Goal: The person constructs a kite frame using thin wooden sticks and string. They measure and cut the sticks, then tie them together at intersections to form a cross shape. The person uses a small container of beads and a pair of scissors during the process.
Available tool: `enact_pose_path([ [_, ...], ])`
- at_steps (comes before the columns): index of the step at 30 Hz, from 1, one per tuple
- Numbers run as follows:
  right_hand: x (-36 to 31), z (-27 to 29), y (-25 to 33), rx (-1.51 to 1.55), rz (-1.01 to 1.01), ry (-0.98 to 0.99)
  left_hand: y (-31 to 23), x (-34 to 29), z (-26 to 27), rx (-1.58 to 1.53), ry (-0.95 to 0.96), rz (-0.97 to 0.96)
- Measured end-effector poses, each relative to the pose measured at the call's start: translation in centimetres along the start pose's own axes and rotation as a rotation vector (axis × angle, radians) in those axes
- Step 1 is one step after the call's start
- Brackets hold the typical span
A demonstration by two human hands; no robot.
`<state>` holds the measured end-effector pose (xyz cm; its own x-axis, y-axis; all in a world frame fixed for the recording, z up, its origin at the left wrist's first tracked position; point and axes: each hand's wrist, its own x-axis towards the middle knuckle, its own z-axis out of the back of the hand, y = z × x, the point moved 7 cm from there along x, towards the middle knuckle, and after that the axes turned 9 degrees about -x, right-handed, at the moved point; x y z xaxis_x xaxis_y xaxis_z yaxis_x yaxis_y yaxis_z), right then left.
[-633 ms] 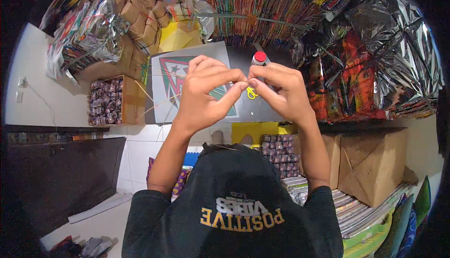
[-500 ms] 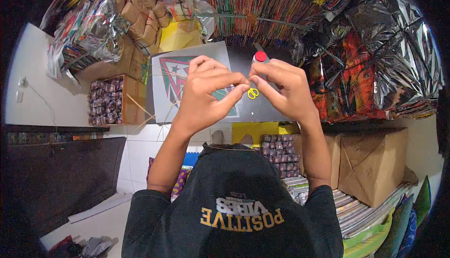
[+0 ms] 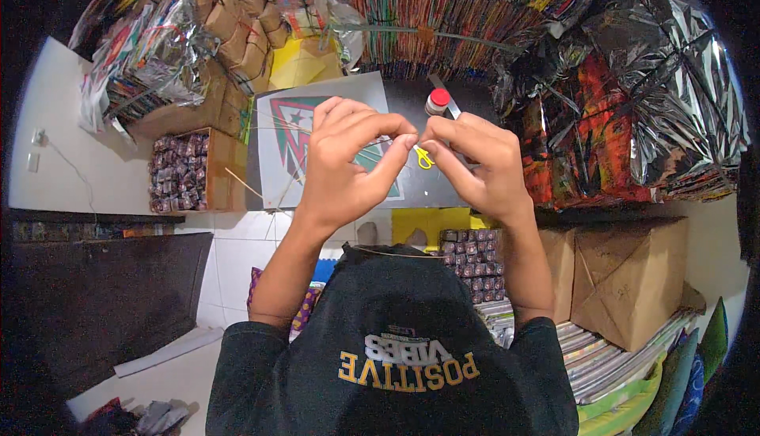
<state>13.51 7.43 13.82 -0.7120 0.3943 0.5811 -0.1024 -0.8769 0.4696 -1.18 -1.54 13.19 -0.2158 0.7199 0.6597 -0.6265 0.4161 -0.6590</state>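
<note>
My left hand [image 3: 348,163] is closed in a pinch above the dark table. Thin pale sticks [image 3: 279,126] stick out past its left side, and a fine dark line reaches its fingertips. Close by, my right hand [image 3: 475,159] pinches too, its thumb and forefinger almost touching the left fingertips; what lies between them is too small to make out. Beneath the hands are yellow-handled scissors [image 3: 425,157], partly covered. Behind the left hand lies a white sheet [image 3: 273,175] with a red and green star design. A small red-capped bottle [image 3: 437,102] stands beyond the right hand.
A metal ruler [image 3: 454,109] lies by the bottle. Bundled packets [image 3: 427,36] are stacked along the table's back. Wrapped dark bundles [image 3: 594,127] rise on the right, and a cardboard box [image 3: 226,171] of small packs sits left. A large carton [image 3: 629,286] stands near right.
Both hands stay raised and pinched with slight finger shifts. The right forefinger and thumb have moved a little apart. More of the bottle and ruler shows; the sticks at left have shifted.
</note>
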Motion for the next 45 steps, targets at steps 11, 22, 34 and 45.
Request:
enact_pose_path([
  [11,0.7,0.5,-0.4,-0.052,0.047,0.036,-0.6,0.0,-0.5,-0.026,0.132,-0.028],
  [22,0.1,0.6,1.5,-0.193,0.074,0.007,-0.3,0.2,0.2,-0.042,-0.006,0.085],
  [34,-0.1,0.6,-0.1,-0.010,-0.034,-0.055,-0.6,0.0,-0.3,-0.122,0.175,0.107],
  [45,-0.7,0.6,2.2,-0.224,0.052,-0.047,-0.4,0.0,-0.3,-0.011,0.061,0.119],
])
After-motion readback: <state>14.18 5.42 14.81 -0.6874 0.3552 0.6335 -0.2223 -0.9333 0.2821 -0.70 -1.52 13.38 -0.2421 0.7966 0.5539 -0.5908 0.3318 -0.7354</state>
